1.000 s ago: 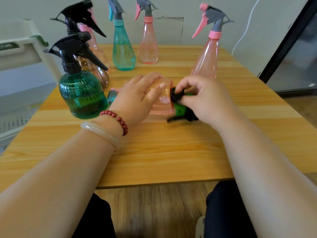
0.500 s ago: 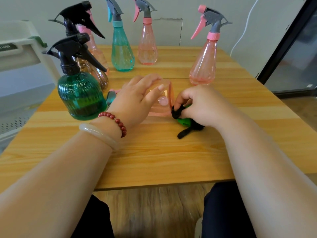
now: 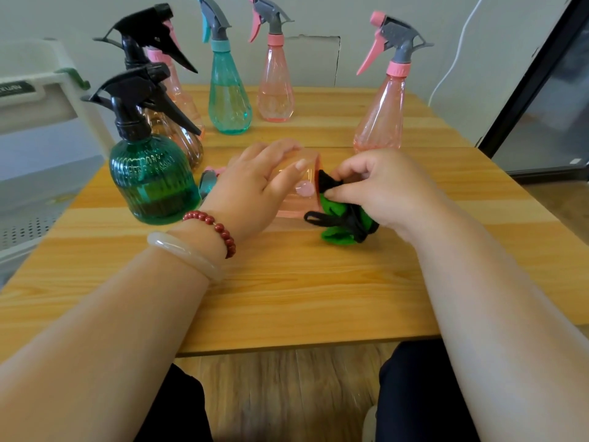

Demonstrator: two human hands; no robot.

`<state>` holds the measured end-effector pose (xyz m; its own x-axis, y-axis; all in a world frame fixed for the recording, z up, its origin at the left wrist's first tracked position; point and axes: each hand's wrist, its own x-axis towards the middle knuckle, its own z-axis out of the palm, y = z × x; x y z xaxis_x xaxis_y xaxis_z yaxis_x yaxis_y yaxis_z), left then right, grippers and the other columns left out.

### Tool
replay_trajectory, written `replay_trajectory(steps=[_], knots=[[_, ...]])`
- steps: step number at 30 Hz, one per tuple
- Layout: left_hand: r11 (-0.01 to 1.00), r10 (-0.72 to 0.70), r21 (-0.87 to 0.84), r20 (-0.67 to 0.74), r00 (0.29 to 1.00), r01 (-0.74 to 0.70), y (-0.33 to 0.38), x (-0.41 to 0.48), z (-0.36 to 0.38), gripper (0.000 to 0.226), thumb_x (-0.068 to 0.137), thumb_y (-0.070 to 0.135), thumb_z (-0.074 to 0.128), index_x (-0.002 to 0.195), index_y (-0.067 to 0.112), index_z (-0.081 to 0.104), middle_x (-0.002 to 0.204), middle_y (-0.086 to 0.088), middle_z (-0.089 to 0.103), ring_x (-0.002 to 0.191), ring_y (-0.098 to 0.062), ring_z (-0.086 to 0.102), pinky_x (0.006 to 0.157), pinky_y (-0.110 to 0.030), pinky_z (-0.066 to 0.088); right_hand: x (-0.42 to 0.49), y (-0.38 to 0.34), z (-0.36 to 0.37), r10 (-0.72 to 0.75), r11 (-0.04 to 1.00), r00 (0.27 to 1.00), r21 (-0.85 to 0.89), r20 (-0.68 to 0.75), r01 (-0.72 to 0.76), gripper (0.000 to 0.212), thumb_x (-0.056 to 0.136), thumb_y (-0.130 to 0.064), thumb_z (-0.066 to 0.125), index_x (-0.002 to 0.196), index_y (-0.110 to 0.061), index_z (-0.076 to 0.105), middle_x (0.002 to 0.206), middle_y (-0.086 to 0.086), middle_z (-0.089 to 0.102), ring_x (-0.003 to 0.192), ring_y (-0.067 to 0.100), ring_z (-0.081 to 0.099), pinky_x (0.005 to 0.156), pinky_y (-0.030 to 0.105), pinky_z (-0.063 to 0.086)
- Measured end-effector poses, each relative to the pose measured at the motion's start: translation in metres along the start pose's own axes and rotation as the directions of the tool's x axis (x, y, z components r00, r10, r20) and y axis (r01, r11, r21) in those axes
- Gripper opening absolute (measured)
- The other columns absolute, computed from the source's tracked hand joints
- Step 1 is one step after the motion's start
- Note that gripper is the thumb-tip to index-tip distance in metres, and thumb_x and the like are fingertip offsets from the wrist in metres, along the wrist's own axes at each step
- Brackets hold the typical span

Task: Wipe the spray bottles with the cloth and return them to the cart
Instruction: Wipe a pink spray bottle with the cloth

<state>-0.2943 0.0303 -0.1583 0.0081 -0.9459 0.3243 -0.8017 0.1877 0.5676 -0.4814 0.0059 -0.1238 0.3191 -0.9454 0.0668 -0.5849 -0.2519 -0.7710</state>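
Clear pink plastic spray bottle [image 3: 296,205] lies on its side on the light wooden table [image 3: 287,298], base facing right. Left hand [image 3: 251,189] arches over it, fingers on top & thumb on the near side, gripping. Right hand [image 3: 382,189], fingers bunched, pinches a green cloth w/ black trim [image 3: 338,231] against the base. 1 dark-green ribbed bottle [image 3: 153,180] stands just left.

Pink bottle [image 3: 294,206] your left hand [image 3: 255,189] holds: translucent plastic, glossy, smooth. Cloth [image 3: 336,208] pinched in your right hand [image 3: 382,189]: soft matt green fabric, black edging. Green bottle [image 3: 149,183] by your wrist: ribbed glossy plastic; its trigger head [image 3: 137,94] matt black plastic. Worktop [image 3: 287,282]: pale wood grain, smooth, satin sheen. Your bead bracelet [image 3: 216,226] polished red; bangle [image 3: 188,254] smooth, milky, glossy
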Motion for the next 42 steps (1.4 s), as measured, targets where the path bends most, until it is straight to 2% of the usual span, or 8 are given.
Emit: replay_trajectory(steps=[5,10,13,18,26,30,38,42], knots=[[1.000,-0.011,0.015,0.000,1.000,0.011,0.002,0.002,0.001,0.059,0.095,0.063,0.028,0.144,0.033,0.042,0.141,0.000,0.046,0.131,-0.022,0.040,0.102,-0.036,0.033,0.007,0.005,0.011,0.131,0.985,0.990,-0.106,-0.050,-0.136,0.005,0.090,-0.023,0.069,0.093,-0.026,0.069,0.087,-0.005,0.067,0.082,0.015,0.064,0.071,0.028,0.050],[1.000,0.013,0.008,-0.003,1.000,-0.013,-0.002,0.002,0.001,0.066,0.091,0.070,0.026,0.143,0.033,0.043,0.139,0.000,0.048,0.129,-0.021,0.041,0.100,-0.036,0.034,0.009,-0.001,0.010,0.144,0.986,0.987,0.093,-0.071,-0.137,0.008,0.087,-0.021,0.073,0.082,-0.025,0.070,0.082,-0.003,0.071,0.076,0.016,0.068,0.073,0.031,0.056],[1.000,0.006,0.018,0.001,1.000,-0.006,-0.002,0.002,0.002,0.062,0.093,0.067,0.028,0.143,0.034,0.042,0.139,0.001,0.047,0.130,-0.021,0.040,0.099,-0.033,0.032,0.013,0.001,0.016,0.178,0.978,0.981,-0.091,-0.083,-0.185,0.005,0.092,-0.022,0.066,0.097,-0.024,0.069,0.089,0.000,0.068,0.073,0.014,0.061,0.063,0.025,0.047],[1.000,0.003,-0.013,-0.008,1.000,-0.004,-0.002,0.001,0.001,0.074,0.082,0.073,0.020,0.141,0.035,0.044,0.136,0.003,0.049,0.126,-0.019,0.042,0.098,-0.033,0.034,0.012,-0.012,0.009,-0.037,0.999,0.978,-0.022,-0.204,0.033,0.018,0.093,-0.021,0.066,0.079,-0.031,0.062,0.075,-0.018,0.057,0.073,0.008,0.057,0.063,0.023,0.042],[1.000,0.017,-0.009,-0.003,1.000,-0.017,-0.003,0.000,0.001,0.067,0.088,0.071,0.025,0.141,0.035,0.044,0.136,0.003,0.049,0.127,-0.018,0.042,0.100,-0.034,0.034,0.016,-0.005,0.012,-0.077,0.991,0.972,0.087,-0.220,0.098,0.018,0.093,-0.016,0.065,0.104,-0.029,0.073,0.095,-0.012,0.069,0.094,0.011,0.066,0.088,0.029,0.053],[1.000,-0.004,-0.004,-0.007,1.000,0.004,0.000,0.002,0.001,0.052,0.098,0.061,0.032,0.141,0.035,0.044,0.137,0.002,0.048,0.128,-0.020,0.042,0.101,-0.035,0.034,0.017,-0.004,0.017,-0.087,0.996,0.964,0.015,-0.252,0.094,0.019,0.096,-0.016,0.059,0.105,-0.027,0.073,0.086,-0.015,0.064,0.083,0.009,0.060,0.066,0.008,0.042],[1.000,-0.008,-0.005,-0.004,1.000,0.008,0.000,0.001,0.000,0.049,0.099,0.055,0.033,0.143,0.034,0.042,0.138,0.002,0.047,0.129,-0.018,0.040,0.099,-0.032,0.032,0.015,0.001,0.013,-0.049,0.999,0.977,0.004,-0.209,0.051,0.013,0.093,-0.016,0.064,0.101,-0.026,0.067,0.090,-0.018,0.063,0.079,-0.004,0.056,0.064,0.007,0.041],[1.000,0.006,0.003,0.004,1.000,-0.006,0.000,0.001,-0.001,0.056,0.096,0.063,0.030,0.143,0.035,0.042,0.139,0.001,0.047,0.129,-0.019,0.041,0.101,-0.035,0.034,0.015,0.005,0.014,0.053,0.983,0.992,-0.167,-0.115,-0.072,0.008,0.091,-0.017,0.064,0.094,-0.024,0.064,0.094,-0.006,0.065,0.080,0.011,0.061,0.067,0.027,0.050]])
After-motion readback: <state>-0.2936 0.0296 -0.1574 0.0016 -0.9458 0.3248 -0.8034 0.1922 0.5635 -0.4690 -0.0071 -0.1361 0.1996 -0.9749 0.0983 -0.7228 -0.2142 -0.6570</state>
